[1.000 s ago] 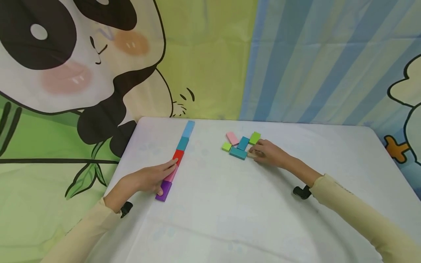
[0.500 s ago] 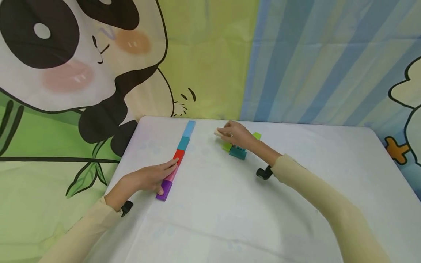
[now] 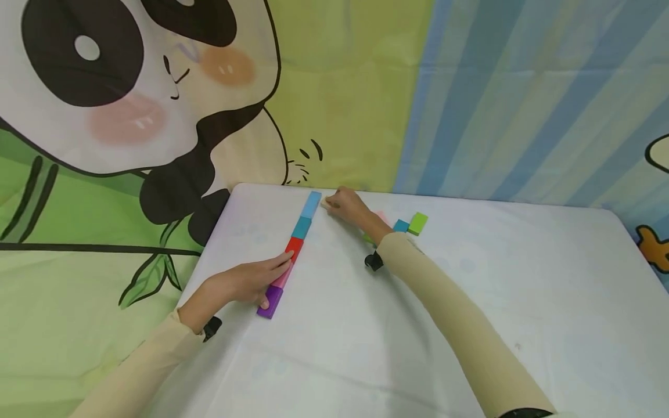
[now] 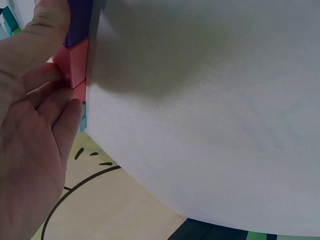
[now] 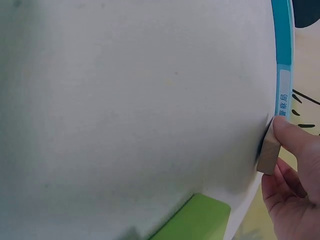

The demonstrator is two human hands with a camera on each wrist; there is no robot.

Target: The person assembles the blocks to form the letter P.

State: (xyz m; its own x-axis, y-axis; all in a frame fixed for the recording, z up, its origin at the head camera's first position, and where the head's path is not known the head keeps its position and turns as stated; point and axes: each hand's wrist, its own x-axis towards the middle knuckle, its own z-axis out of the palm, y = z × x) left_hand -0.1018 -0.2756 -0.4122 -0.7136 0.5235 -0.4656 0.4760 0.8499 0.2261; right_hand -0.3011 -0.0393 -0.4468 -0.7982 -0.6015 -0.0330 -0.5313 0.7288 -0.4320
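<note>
A row of blocks lies on the white table [image 3: 470, 290]: light blue [image 3: 312, 204], teal [image 3: 301, 227], red [image 3: 294, 248], pink [image 3: 282, 277] and purple [image 3: 270, 302]. My left hand [image 3: 253, 280] rests against the near part of the row, its straight fingers touching the red and pink blocks [image 4: 72, 65] and its thumb by the purple one [image 4: 80, 20]. My right hand [image 3: 346, 204] pinches a beige block [image 3: 326, 203] at the row's far end. In the right wrist view the beige block [image 5: 269, 147] sits just beside the light blue block [image 5: 284, 95].
Loose blocks lie right of the row, partly hidden by my right forearm: a green one [image 3: 418, 223], a teal one [image 3: 400, 226] and a bit of a pink one [image 3: 382, 216]. The table's far edge meets a cartoon panda backdrop [image 3: 157, 116] close behind the row's far end.
My right hand lifted the beige block from the loose pile and carried it left to the far end of the row. My left hand stayed on the row.
</note>
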